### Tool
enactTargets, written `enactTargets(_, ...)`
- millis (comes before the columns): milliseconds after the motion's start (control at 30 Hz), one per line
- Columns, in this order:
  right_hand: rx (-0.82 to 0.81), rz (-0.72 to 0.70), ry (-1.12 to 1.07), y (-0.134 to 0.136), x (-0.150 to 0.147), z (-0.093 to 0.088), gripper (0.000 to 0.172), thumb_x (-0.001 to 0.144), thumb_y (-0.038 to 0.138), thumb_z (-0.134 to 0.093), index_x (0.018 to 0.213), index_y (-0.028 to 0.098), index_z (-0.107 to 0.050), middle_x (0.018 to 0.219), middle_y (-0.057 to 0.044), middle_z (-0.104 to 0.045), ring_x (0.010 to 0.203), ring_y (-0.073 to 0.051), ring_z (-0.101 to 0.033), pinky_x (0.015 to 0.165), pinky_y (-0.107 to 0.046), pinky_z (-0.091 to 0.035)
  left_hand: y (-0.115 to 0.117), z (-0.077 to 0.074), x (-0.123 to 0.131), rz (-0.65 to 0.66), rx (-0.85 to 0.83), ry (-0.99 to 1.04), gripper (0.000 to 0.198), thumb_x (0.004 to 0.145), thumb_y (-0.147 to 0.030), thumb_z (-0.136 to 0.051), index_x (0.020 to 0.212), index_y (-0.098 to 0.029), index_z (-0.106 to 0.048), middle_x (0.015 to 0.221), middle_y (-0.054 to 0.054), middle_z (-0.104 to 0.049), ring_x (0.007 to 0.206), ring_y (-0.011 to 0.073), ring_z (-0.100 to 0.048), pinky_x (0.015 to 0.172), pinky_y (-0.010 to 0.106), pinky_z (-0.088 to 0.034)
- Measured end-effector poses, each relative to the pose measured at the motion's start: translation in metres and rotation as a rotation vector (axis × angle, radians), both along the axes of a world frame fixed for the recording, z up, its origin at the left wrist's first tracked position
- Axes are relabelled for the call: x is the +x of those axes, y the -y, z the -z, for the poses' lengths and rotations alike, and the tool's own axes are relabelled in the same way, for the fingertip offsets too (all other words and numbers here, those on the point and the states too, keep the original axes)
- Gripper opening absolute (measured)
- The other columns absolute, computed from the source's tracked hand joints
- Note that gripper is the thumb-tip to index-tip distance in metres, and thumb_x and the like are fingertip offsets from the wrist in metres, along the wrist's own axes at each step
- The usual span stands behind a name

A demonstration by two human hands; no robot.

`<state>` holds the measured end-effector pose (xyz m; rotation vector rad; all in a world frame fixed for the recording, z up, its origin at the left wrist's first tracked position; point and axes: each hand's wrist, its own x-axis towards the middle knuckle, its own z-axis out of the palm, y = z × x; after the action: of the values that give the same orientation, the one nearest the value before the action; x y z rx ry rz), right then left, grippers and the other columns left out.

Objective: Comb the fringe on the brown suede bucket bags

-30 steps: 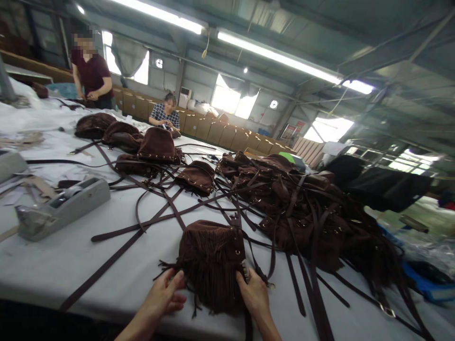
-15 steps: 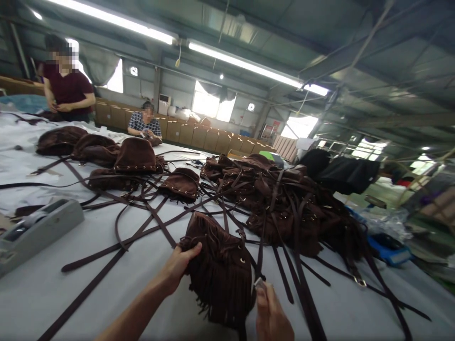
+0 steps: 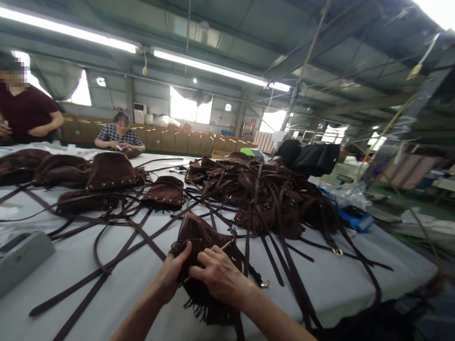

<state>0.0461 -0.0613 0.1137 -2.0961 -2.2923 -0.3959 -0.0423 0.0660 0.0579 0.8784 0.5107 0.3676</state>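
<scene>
A dark brown fringed bag (image 3: 213, 308) is on the table right in front of me, its fringe hanging toward me. My left hand (image 3: 174, 272) grips the bag's left side, thumb on top. Across the front of the bag lies my right hand (image 3: 216, 274), fingers curled against the leather. A thin, pale, rod-like tool (image 3: 226, 245) sticks out past its knuckles; the rest is hidden in the hand. Beside the right forearm, a strap with a silver buckle (image 3: 265, 284) rests on the table.
Brown bags (image 3: 111, 171) stand at the left, and a large pile of them (image 3: 263, 189) is at centre right. Long straps (image 3: 81, 284) cross the white table (image 3: 337, 289). A grey tape dispenser (image 3: 28, 260) sits at left. Two people (image 3: 121, 135) are across the table.
My right hand has moved left and up from the bag's lower right onto its front. The buckle near it now lies uncovered. My view has turned to the right.
</scene>
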Motion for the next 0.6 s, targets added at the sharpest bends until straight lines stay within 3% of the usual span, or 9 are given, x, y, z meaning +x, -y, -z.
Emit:
enactTargets(167,-0.041,0.044,-0.005,0.013,0.000,0.011,0.012,0.090,0.019,-0.056,0.100,0.025,-0.060,0.094,-0.001,-0.056,0.086,-0.019,-0.049,0.079,-0.033,-0.035,0.004,0.012,0.010,-0.122,0.014,0.011,0.039,0.082,-0.039,-0.071,0.108,-0.012,-0.064,0.098,0.013,-0.073,0.087,0.0253,-0.070,0.073,0.033,-0.060)
enactTargets(300,-0.028,0.038,-0.009,0.025,0.000,0.016,0.009,0.091,0.017,-0.055,0.097,0.023,-0.058,0.090,-0.001,-0.056,0.081,-0.018,-0.049,0.075,-0.031,-0.035,-0.004,0.014,0.013,-0.129,-0.025,0.021,0.035,0.084,-0.036,-0.069,0.108,-0.011,-0.065,0.099,0.014,-0.073,0.090,0.0266,-0.070,0.077,0.036,-0.060)
enactTargets(367,-0.027,-0.001,0.018,0.031,0.001,0.035,0.006,0.092,0.017,-0.054,0.093,0.022,-0.058,0.089,-0.001,-0.057,0.079,-0.017,-0.049,0.071,-0.031,-0.036,-0.009,0.015,0.012,-0.139,-0.057,0.032,0.034,0.085,-0.036,-0.068,0.108,-0.011,-0.066,0.100,0.014,-0.073,0.093,0.0274,-0.070,0.080,0.038,-0.060)
enactTargets(467,-0.004,-0.053,0.009,0.039,-0.001,0.080,0.006,0.090,0.019,-0.061,0.084,0.021,-0.059,0.084,-0.001,-0.058,0.076,-0.018,-0.051,0.068,-0.031,-0.039,-0.015,0.021,0.010,-0.150,-0.088,0.024,0.035,0.084,-0.037,-0.069,0.109,-0.012,-0.065,0.104,0.013,-0.073,0.096,0.0266,-0.070,0.083,0.037,-0.059)
enactTargets(533,0.026,-0.046,-0.202,0.043,-0.007,0.107,0.013,0.087,0.019,-0.064,0.075,0.020,-0.059,0.077,0.000,-0.060,0.072,-0.017,-0.053,0.066,-0.031,-0.042,-0.019,0.025,0.010,-0.164,-0.109,0.015,0.033,0.085,-0.033,-0.068,0.111,-0.013,-0.064,0.105,0.012,-0.073,0.097,0.0253,-0.069,0.084,0.036,-0.059)
enactTargets(600,0.091,0.041,-0.515,0.047,-0.016,0.123,0.014,0.090,0.026,-0.063,0.078,0.019,-0.061,0.079,0.000,-0.062,0.071,-0.015,-0.056,0.066,-0.030,-0.047,-0.027,0.026,0.010,-0.230,-0.123,0.008,0.030,0.087,-0.030,-0.065,0.112,-0.012,-0.063,0.103,0.013,-0.073,0.098,0.0244,-0.069,0.085,0.037,-0.058)
